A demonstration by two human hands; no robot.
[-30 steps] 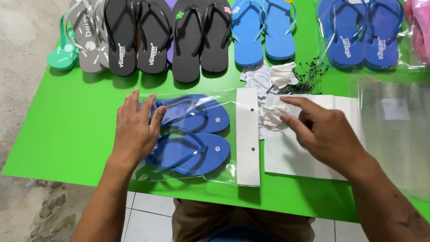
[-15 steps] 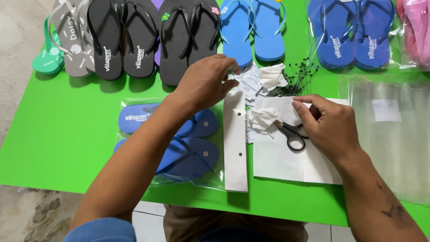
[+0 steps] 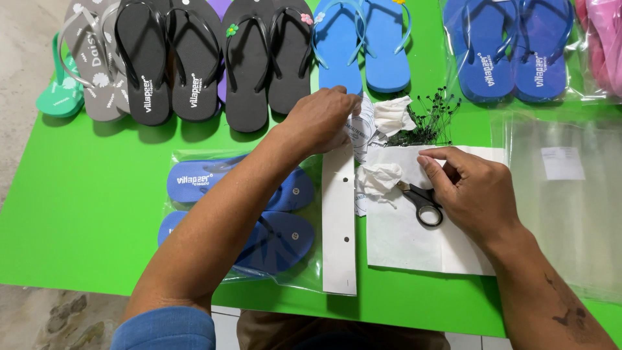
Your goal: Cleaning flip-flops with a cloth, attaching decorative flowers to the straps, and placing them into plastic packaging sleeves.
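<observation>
While one bagged pair of dark blue flip-flops (image 3: 259, 214) lies under the left forearm, one white header card (image 3: 339, 220) sits between the hands. Since half a second ago the left hand (image 3: 322, 118) has dropped nearer the card's top, pinching printed paper (image 3: 360, 129). Right hand (image 3: 476, 191), palm down, grips one pair of black scissors (image 3: 422, 203) on a white sheet (image 3: 402, 240).

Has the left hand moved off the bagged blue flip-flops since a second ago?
Yes. The left hand has left the bagged blue flip-flops and gone up and right, past the white header card, to the paper slips.
</observation>
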